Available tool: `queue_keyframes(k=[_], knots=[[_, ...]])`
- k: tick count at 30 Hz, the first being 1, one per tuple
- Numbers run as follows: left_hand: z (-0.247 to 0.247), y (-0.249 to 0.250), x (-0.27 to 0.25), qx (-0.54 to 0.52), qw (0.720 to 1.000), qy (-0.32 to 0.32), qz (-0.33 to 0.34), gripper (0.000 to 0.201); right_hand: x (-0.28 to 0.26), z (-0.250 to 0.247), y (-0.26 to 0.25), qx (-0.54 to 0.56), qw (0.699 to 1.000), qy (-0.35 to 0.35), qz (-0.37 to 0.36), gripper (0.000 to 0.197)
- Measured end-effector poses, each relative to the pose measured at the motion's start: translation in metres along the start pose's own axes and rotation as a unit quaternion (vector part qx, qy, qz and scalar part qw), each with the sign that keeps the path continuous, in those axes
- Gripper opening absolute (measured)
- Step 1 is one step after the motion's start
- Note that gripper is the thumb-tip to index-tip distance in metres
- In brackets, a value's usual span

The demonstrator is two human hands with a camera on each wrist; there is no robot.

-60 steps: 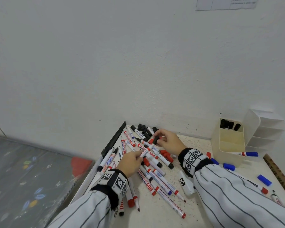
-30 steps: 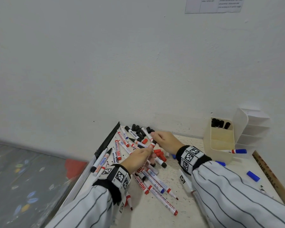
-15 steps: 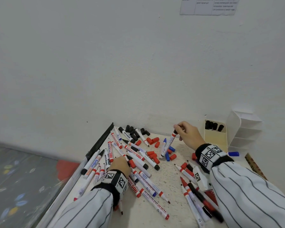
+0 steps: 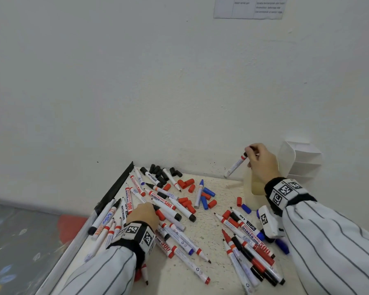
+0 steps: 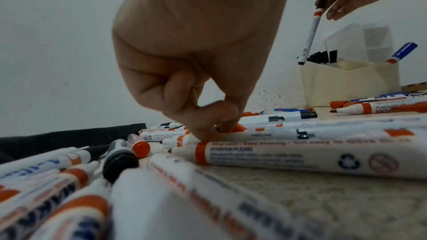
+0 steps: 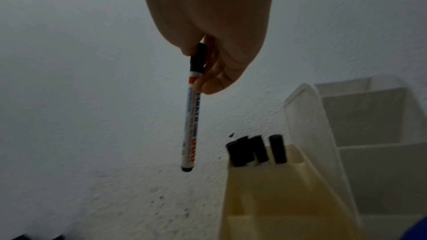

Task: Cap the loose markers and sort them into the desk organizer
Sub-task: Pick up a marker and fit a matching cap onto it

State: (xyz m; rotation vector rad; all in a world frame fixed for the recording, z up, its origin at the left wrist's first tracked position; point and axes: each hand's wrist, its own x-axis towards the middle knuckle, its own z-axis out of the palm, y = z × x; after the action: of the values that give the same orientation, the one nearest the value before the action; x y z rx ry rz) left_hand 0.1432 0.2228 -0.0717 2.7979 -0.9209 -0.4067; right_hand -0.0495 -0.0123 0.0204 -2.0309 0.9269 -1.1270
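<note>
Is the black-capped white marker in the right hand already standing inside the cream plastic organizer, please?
No, the black-capped white marker hangs from the right hand, beside the cream plastic organizer.

Head view is evenly lit with soft, flat light and no hard shadows; the wall (image 4: 158, 81) reads pale grey-white. Wide-angle bend shows at the edges, and the paper (image 4: 248, 7) up top is too soft to read. The left wrist view is bright enough, but the nearest markers (image 5: 161, 207) at the bottom are badly blurred, while print further off stays sharp. The left hand (image 5: 196, 52) looms big and a bit soft. The right wrist view is the dimmest, murky and grainy, with the right hand (image 6: 212, 25) backlit and smeared, and the organizer (image 6: 289, 198) is soft and stretched towards the corner.
</note>
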Motion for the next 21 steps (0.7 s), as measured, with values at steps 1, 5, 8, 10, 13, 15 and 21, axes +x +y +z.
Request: queue_keyframes(k=[1, 5, 8, 10, 13, 15, 21], knots=[[0.0, 0.001, 0.0, -0.002, 1.0, 0.003, 0.0, 0.017, 0.006, -0.007, 0.001, -0.007, 1.0, 0.026, -0.001, 0.019], [0.003, 0.0, 0.002, -0.04, 0.999, -0.011, -0.015, 0.013, 0.028, -0.032, 0.012, -0.041, 0.992, 0.116, -0.001, 0.02], [0.007, -0.005, 0.01, -0.102, 0.993, -0.036, -0.048, 0.025, 0.04, -0.044, 0.022, -0.032, 0.985, 0.168, 0.024, 0.022], [0.007, -0.009, 0.013, -0.18, 0.98, -0.038, -0.08, 0.032, 0.045, -0.049, 0.028, -0.054, 0.978, 0.2, 0.029, 0.022], [0.009, -0.013, 0.015, -0.272, 0.957, -0.011, -0.104, 0.038, 0.047, -0.051, 0.034, -0.098, 0.97, 0.222, 0.027, 0.024], [0.009, -0.013, 0.014, -0.316, 0.943, 0.028, -0.105, 0.035, 0.046, -0.049, 0.036, -0.111, 0.971, 0.211, 0.021, 0.025], [0.004, -0.011, 0.012, -0.395, 0.909, 0.097, -0.084, 0.036, 0.044, -0.033, 0.045, -0.129, 0.98, 0.148, 0.039, 0.025]])
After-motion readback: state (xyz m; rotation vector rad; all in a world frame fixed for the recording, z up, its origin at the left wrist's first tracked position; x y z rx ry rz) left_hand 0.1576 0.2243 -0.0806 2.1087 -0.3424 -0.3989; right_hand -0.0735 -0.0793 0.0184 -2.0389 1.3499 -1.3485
